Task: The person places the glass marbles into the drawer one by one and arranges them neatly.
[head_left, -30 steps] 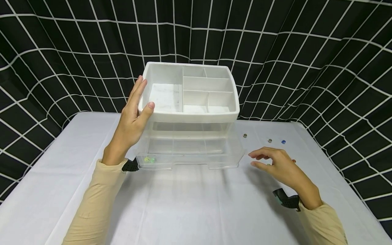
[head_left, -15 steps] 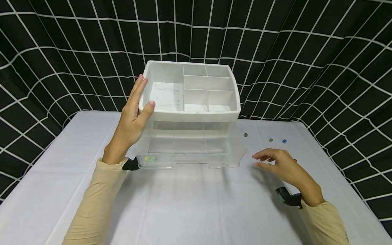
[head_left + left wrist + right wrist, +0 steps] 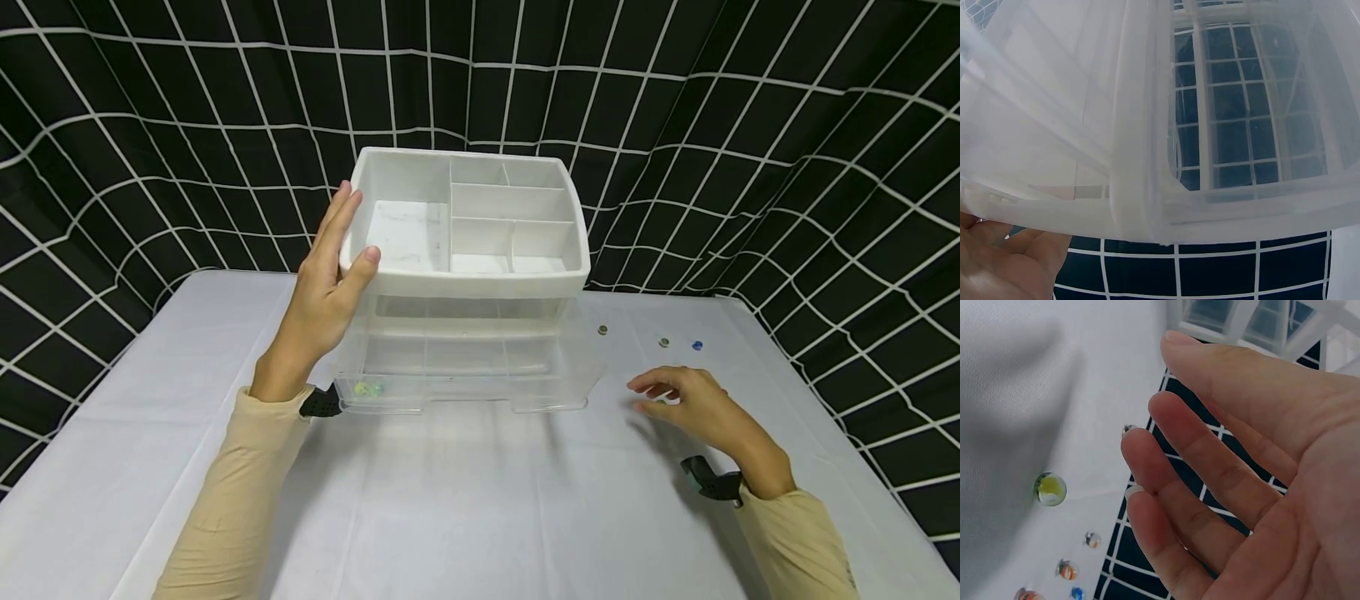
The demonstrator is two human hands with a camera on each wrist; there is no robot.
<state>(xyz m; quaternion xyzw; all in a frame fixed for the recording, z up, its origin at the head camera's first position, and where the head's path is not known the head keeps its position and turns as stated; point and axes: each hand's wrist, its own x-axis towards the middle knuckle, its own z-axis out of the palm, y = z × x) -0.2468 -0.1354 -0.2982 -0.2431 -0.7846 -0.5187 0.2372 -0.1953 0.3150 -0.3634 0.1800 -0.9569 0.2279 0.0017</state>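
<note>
A white desk organizer (image 3: 465, 283) with a divided top tray stands mid-table, and its clear lower drawer (image 3: 465, 390) is pulled forward. In that drawer's left front corner lie a yellow marble (image 3: 362, 388) and a green marble (image 3: 377, 389). My left hand (image 3: 315, 300) rests against the organizer's left side, thumb over the front corner of the rim. Right of the drawer, my right hand (image 3: 693, 404) hovers over the cloth, fingers loosely bent and nothing held. The right wrist view shows a yellow-green marble (image 3: 1050, 489) on the cloth near those fingers.
Behind that hand lie a blue marble (image 3: 697, 345) and two brownish marbles, one (image 3: 602, 330) nearer the organizer. An orange-striped marble (image 3: 1067, 570) appears in the right wrist view. A black curtain (image 3: 637, 100) with a white grid surrounds the white-covered table (image 3: 450, 500).
My right hand has drifted slightly to the right, away from the drawer, with nothing in it. The left hand keeps its place on the organizer.
</note>
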